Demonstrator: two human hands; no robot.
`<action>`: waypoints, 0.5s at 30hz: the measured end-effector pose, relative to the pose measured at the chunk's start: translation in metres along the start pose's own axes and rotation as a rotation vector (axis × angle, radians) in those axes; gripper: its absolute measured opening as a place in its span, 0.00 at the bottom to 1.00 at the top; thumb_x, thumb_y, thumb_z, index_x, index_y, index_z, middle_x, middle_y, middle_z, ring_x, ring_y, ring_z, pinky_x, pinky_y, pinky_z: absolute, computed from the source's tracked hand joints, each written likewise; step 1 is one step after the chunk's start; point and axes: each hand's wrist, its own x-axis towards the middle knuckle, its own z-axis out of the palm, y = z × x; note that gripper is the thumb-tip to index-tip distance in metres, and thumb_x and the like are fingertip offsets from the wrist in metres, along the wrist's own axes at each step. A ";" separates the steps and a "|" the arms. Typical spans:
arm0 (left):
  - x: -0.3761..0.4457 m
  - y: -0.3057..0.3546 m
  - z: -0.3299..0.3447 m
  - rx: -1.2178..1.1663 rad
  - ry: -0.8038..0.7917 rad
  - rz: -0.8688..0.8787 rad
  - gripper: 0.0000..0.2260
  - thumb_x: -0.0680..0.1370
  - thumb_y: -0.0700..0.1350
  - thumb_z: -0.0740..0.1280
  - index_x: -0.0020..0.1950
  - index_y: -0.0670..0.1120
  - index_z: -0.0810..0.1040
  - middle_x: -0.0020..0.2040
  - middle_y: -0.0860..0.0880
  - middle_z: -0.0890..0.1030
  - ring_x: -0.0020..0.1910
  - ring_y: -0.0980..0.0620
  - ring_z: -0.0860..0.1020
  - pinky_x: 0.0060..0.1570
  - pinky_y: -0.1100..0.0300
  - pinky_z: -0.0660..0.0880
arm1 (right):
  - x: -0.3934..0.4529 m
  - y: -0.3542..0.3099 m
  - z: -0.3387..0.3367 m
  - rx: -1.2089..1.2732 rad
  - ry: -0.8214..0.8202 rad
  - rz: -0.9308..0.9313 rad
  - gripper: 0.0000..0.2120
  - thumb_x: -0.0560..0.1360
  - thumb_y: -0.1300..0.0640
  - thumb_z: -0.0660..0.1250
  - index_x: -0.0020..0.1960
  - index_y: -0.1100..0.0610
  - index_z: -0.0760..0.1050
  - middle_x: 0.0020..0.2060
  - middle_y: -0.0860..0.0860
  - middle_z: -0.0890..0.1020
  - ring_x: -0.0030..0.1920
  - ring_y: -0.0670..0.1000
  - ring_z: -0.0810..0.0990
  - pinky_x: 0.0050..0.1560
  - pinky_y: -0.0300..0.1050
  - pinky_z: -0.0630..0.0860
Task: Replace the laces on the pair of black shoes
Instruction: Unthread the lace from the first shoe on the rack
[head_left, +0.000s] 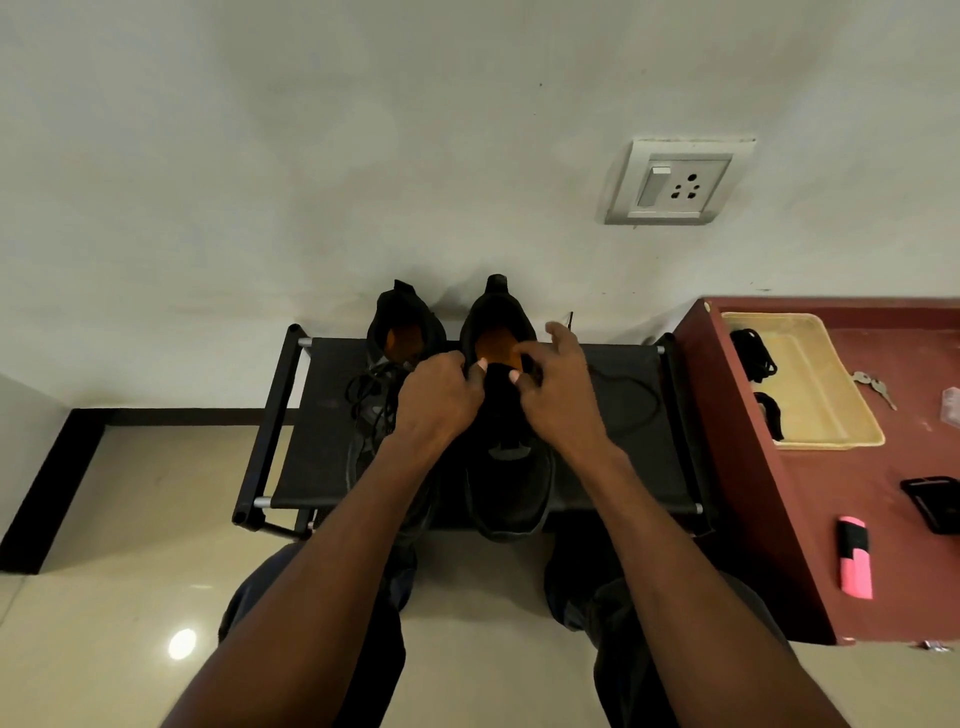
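Laces tangled on the left shoe, near the rack's far edge, could snag a wrist and drag it off. Left hand and right hand both pinch the tongue of the right shoe mid-rack — black on black, so an eyelet is easily missed. Replacement laces wait in the tray on the red table — a reach that could tip the shoe.

No readable text anywhere here: no brand shows on the pair of black lace-up shoes, and the white plastic wall socket plate carries no lettering.
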 end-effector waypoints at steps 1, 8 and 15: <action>-0.001 0.001 0.001 0.001 0.002 -0.004 0.18 0.83 0.53 0.61 0.36 0.47 0.66 0.32 0.48 0.71 0.29 0.51 0.69 0.28 0.57 0.60 | -0.003 -0.001 0.005 -0.096 -0.051 -0.067 0.14 0.77 0.61 0.68 0.62 0.55 0.80 0.76 0.57 0.61 0.74 0.58 0.62 0.70 0.52 0.65; -0.005 0.006 0.001 -0.049 -0.054 -0.033 0.16 0.83 0.55 0.61 0.39 0.48 0.65 0.35 0.48 0.72 0.32 0.50 0.70 0.30 0.56 0.61 | -0.022 -0.012 0.015 -0.200 -0.154 -0.099 0.10 0.76 0.69 0.61 0.56 0.65 0.76 0.79 0.60 0.50 0.77 0.61 0.53 0.70 0.56 0.67; -0.013 0.001 0.004 -0.009 -0.001 0.035 0.16 0.85 0.54 0.56 0.45 0.44 0.70 0.37 0.48 0.73 0.34 0.48 0.72 0.32 0.54 0.64 | -0.025 -0.012 0.009 0.441 0.267 0.429 0.11 0.78 0.73 0.56 0.41 0.63 0.72 0.40 0.50 0.76 0.34 0.45 0.72 0.35 0.40 0.67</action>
